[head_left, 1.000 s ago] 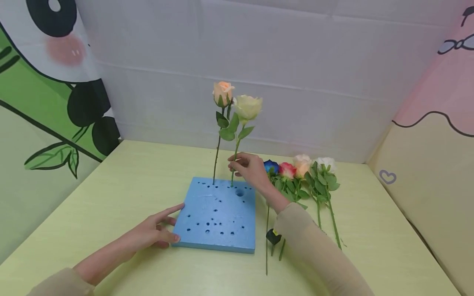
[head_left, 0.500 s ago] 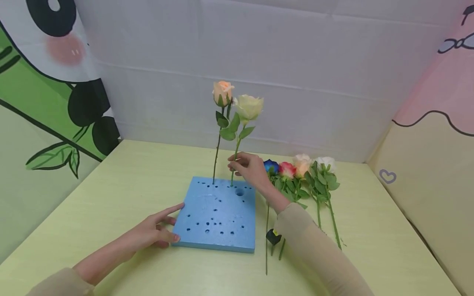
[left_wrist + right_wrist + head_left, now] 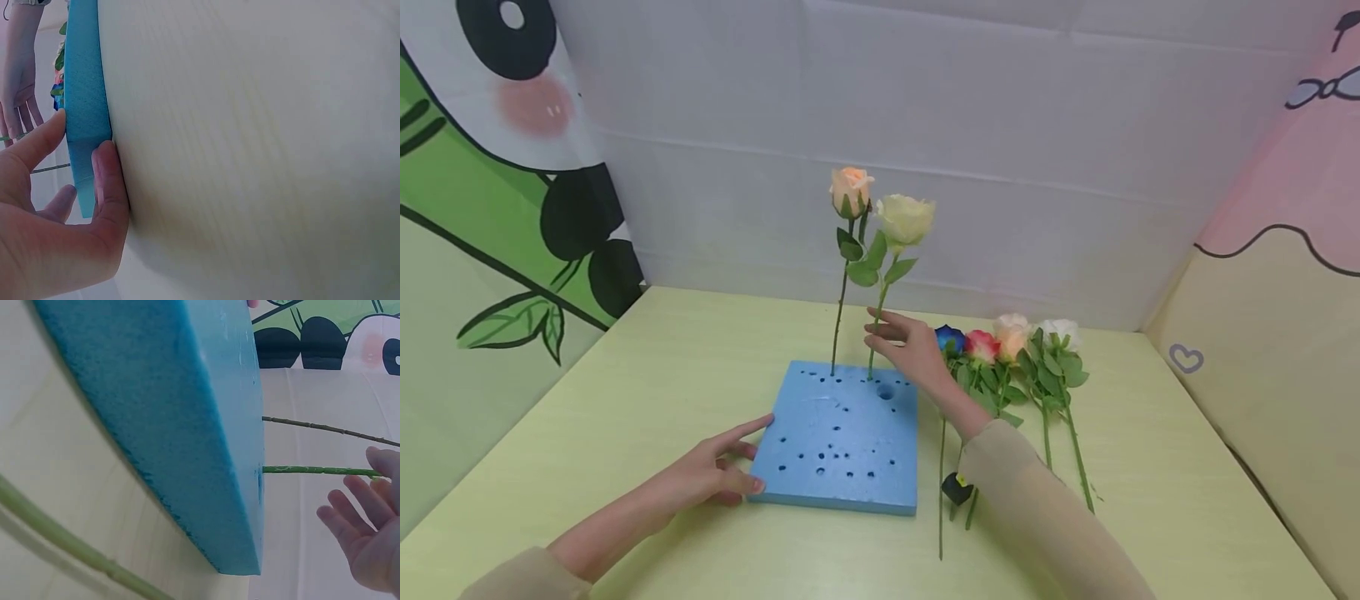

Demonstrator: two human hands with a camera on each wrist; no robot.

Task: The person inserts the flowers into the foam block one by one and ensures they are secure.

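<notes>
Item: cream rose (image 3: 905, 218), stem upright in the blue foam block (image 3: 838, 437) at its far edge, beside the peach rose (image 3: 851, 188); long axis vertical. The right hand (image 3: 910, 347) is nearer, just right of the stem, fingers spread and off it. The left hand (image 3: 711, 472) is pressed flat-fingered against the block's near-left corner on the desk (image 3: 1150, 517). Change noted: half a second ago the stem was pinched by the right hand; it is now released.

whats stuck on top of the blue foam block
Two roses stand in the blue foam block: a peach rose and a cream rose. Many empty holes show. Stem ends inside the foam are hidden.
</notes>
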